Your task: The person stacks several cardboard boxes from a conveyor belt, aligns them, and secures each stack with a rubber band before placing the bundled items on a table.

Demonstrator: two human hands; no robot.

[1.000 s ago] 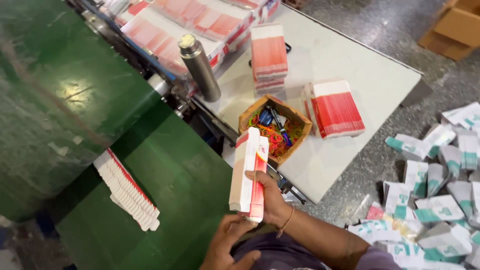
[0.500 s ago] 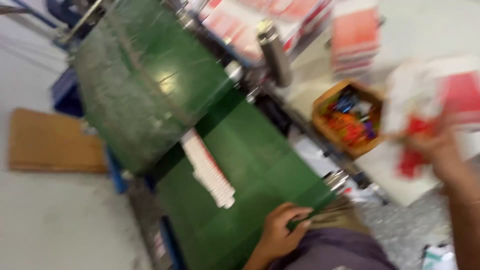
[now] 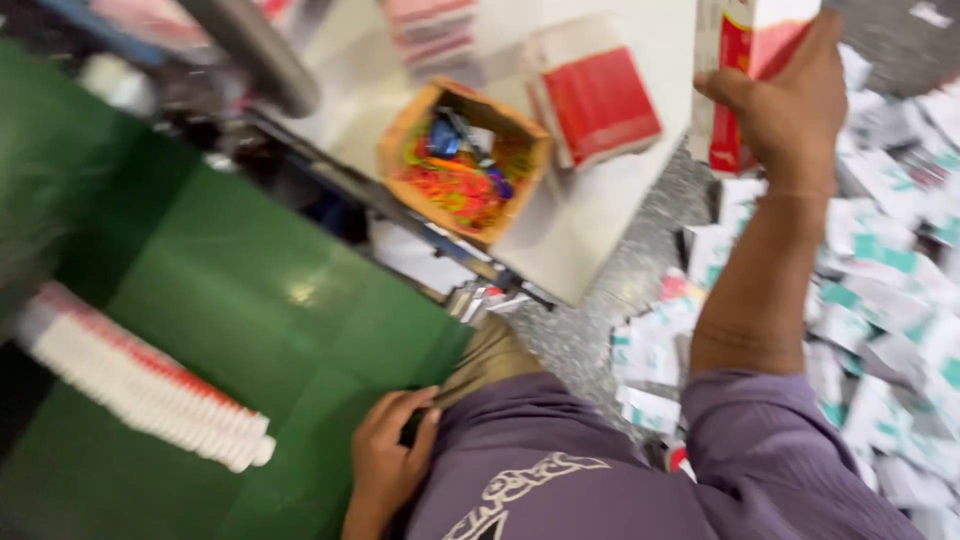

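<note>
Half a second before, the right hand (image 3: 785, 95) was low by the counter with a blurry red and white bundle; now it had gone up and out to the right, and the camera had swung that way too. That hand was clamped tight around a stack of flat red and white cartons (image 3: 745, 70), thumb on the near side and fingers wrapped over the far side. The stack stood upright, and its top ran off the top of the picture. It hung in the air over the right edge of the white counter (image 3: 590, 215), not resting on anything.

The left hand (image 3: 390, 465) was low, close to the body. Its fingers curled over the near edge of the green belt (image 3: 260, 320), beside the purple shirt (image 3: 560, 470). It held nothing that could be seen.

A long row of white cartons with red edges (image 3: 140, 385) lay on the green belt, well apart from the left hand. On the counter sat a small brown box (image 3: 462, 160) full of bright rubber bands, and just beside it a pile of red cartons (image 3: 595, 105). Many white and green cartons (image 3: 880, 300) were scattered on the floor to the right.

It looked like the step of carrying a gathered stack away from the belt. The next move would likely need a steady, squeezed grip so the stack did not fan open, and a flat spot to set it down.
</note>
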